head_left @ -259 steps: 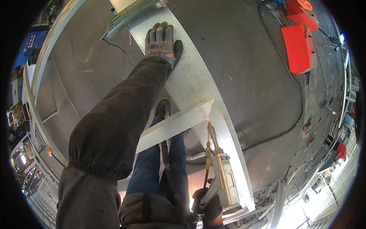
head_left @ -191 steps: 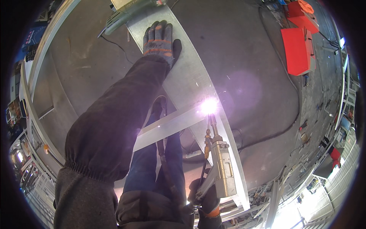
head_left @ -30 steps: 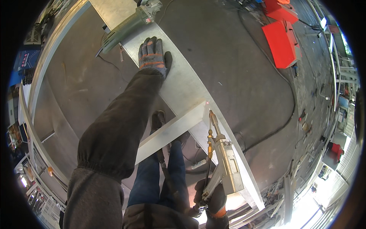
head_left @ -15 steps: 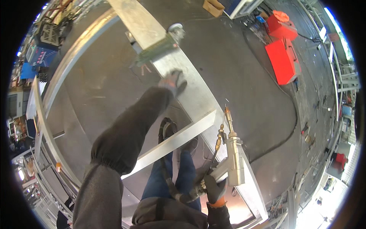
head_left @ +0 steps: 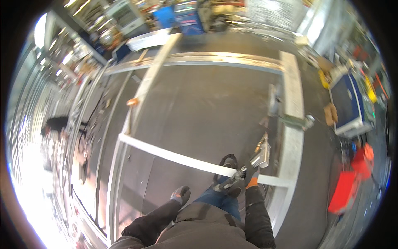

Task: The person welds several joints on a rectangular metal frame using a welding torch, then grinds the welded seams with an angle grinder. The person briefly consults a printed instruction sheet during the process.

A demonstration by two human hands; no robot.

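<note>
My right hand, in a dark glove with an orange cuff, is closed round the grip of a silver welding gun. Its copper-coloured nozzle points away from me, above the floor just inside the right beam. A dark hose runs from the gun back toward my body. My gloved left hand hangs empty left of my legs, its fingers loosely bent and somewhat blurred. Ahead of it, a pale metal crossbar spans the frame, passing over my shoes. The wide right beam carries a greenish clamp-like piece.
A long beam closes the frame's far side; another beam runs along the left. Two red boxes stand on the floor at right, near a blue-and-white cabinet. Metal racks line the bright left side.
My view has turned left across the frame. My left hand has left the right beam and come back beside my body. My right hand still holds the welding gun, now inside the beam.
</note>
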